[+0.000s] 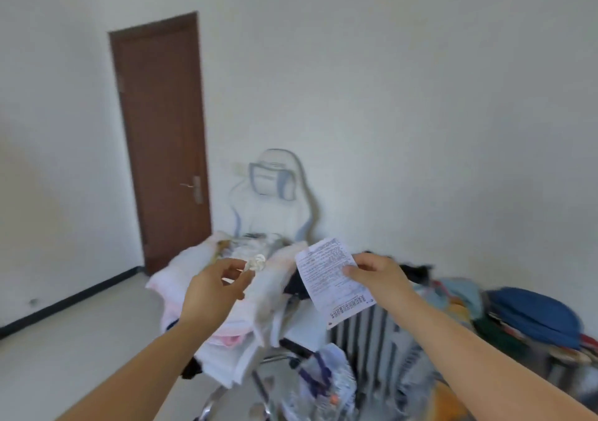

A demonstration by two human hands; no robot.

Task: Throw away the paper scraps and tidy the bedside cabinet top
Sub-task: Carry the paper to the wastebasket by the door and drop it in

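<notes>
My right hand [375, 278] is held out in front of me and pinches a white printed paper slip [333, 279] by its right edge; the slip hangs tilted in the air. My left hand [215, 286] is raised at the same height, thumb and fingers closed on a small crumpled whitish scrap [257, 262]. Both forearms reach in from the bottom of the head view. The bedside cabinet is not in sight. The picture is motion-blurred.
A white and blue gaming chair [275, 200] piled with white and pink clothes [239, 317] stands ahead. A brown door [161, 142] is shut at left. A white radiator [375, 333] and a heap of coloured clothes [534, 317] lie at right. A plastic bag [326, 385] sits low.
</notes>
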